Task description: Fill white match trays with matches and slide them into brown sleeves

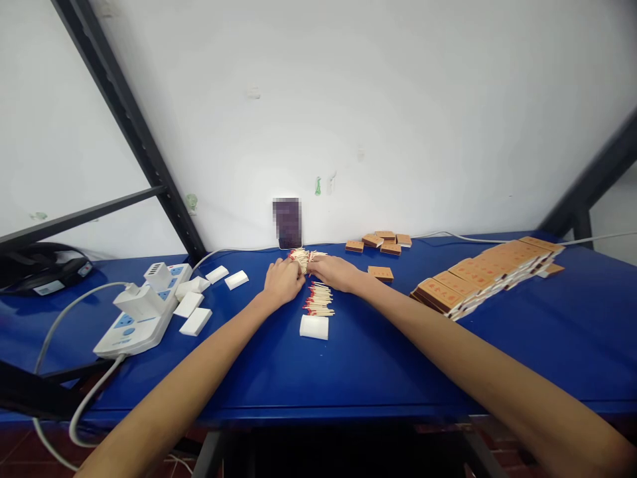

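A heap of red-tipped wooden matches (pixel 300 254) lies on the blue table, with both of my hands at it. My left hand (pixel 284 281) has its fingers curled round the heap's near left side. From the right, my right hand (pixel 332 271) reaches in, its fingers closed on matches; the fingertips are partly hidden. Nearer to me, more loose matches (pixel 319 300) are spread in a rough row, heads mostly to the left. Just in front of that row sits a white matchbox tray (pixel 314 327).
Several white pieces (pixel 196 322) lie left, beside a power strip (pixel 142 318) with chargers and cables. A screen device (pixel 288 224) leans on the wall. Matchboxes (pixel 372 240) lie loose at the back; one matchbox (pixel 381 273) is near my right wrist. Stacked matchboxes (pixel 478 269) stand right.
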Available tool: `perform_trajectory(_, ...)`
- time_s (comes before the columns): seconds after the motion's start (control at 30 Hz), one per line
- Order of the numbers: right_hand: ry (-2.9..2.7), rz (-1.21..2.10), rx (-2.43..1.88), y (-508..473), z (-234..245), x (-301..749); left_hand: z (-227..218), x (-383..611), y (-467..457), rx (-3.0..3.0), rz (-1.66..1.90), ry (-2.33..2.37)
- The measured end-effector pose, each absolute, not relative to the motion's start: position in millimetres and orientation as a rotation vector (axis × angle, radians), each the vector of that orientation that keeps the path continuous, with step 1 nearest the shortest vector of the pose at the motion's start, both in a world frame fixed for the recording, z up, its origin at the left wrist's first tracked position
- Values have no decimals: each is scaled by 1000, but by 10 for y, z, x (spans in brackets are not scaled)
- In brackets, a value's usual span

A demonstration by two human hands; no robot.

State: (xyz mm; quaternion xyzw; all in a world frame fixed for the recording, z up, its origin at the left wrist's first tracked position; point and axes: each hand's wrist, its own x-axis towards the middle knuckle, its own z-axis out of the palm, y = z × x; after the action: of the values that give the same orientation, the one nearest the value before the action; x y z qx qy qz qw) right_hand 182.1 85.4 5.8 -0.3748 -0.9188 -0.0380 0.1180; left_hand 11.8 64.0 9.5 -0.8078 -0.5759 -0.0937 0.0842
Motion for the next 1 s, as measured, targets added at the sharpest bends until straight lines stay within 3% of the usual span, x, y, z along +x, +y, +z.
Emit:
perform_trajectory(0.23, -2797, -276, -1053, 772, 134, 1806, 85, 133, 628, -2406, -270, -1756)
perform_trajectory(0.67, -2394, 103, -1191, 704, -82, 1994, 146, 212, 587, -2426, -206, -1722)
perform_trajectory(1.0, -2351, 77, -1326, 672, -65, 2095, 250, 264, 698, -2483, -45, -1655)
